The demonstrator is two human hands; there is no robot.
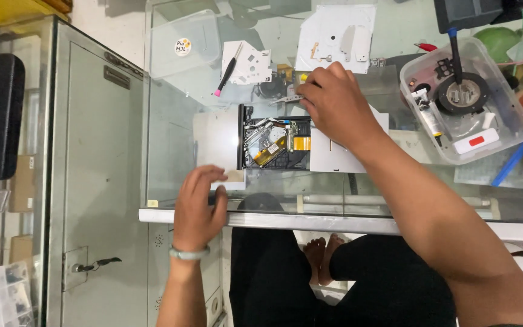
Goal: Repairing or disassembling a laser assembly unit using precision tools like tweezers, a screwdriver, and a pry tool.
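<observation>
An opened optical disc drive (270,144) lies on the glass table (171,139), its circuit board and orange ribbon cable exposed. My right hand (334,103) reaches over the drive's far edge, fingers pinched around the yellow handle of a small tool (302,77) that is mostly hidden. My left hand (198,206) rests near the table's front edge, fingertips pressing on the drive's grey metal cover plate (216,142). A screwdriver with a pink end (226,75) lies on a removed white metal plate (248,62).
A clear plastic tub (464,100) with a tape roll, tube and small parts stands at the right. A larger white plate (337,37) and a clear lidded box (183,45) lie at the back. A grey metal cabinet (92,175) stands left of the table.
</observation>
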